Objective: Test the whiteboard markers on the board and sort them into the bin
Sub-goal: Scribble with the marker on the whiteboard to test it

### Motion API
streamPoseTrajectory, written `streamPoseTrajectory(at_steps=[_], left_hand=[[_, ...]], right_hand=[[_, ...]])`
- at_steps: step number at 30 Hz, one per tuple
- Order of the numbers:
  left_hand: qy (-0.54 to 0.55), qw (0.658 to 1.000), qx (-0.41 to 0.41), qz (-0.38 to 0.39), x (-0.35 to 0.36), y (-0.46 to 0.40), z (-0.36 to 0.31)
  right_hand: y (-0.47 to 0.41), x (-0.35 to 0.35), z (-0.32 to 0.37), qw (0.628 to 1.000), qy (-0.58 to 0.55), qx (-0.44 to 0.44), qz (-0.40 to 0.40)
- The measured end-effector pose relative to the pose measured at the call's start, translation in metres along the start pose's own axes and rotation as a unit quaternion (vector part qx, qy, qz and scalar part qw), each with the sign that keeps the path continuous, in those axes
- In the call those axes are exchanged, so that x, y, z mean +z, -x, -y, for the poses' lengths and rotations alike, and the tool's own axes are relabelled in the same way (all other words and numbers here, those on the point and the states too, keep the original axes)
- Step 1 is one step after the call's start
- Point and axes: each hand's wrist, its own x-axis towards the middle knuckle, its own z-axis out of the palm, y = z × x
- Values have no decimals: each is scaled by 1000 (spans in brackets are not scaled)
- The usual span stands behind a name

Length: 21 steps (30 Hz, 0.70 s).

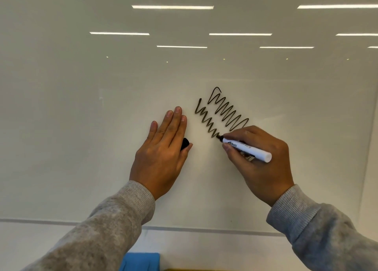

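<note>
A glossy whiteboard [102, 127] fills the view. Two black zigzag scribbles [223, 113] run down it toward the right. My right hand [263, 164] grips a white marker [247, 149] with a black tip, and the tip touches the board at the lower end of the lower scribble. My left hand [163, 152] lies flat on the board left of the scribbles, fingers straight. A black marker cap [185, 143] is pinned between its thumb and palm, and only the cap's end shows.
The board's lower edge [204, 230] crosses the view below my wrists. A blue object [141, 260] and a yellow strip [194, 269] peek in at the bottom edge. Ceiling lights reflect in the upper board.
</note>
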Motion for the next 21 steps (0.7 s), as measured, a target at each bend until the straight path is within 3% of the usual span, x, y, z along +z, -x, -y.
streamPoseTrajectory(at_steps=[2,6,10,13,16,21], left_hand=[[1,1000,1,1,0,0,0],[2,1000,2,6,0,1,-1],[4,1000,0,8,-1,1,-1],[5,1000,0,10,-1,1,-2],[8,1000,-1,12,-2,1,-2],[12,1000,-2,17,-3,2,-2]], right_hand=[[5,0,0,999,0,-16,28],[6,-7,-5,1000,-11,7,-18],[17,-8,-7,999,-18,-13,35],[23,-11,-11,999,-31,9,-8],[31,-12,-13,999,-27,-12,30],[40,-17,-17,999,-36,4,8]])
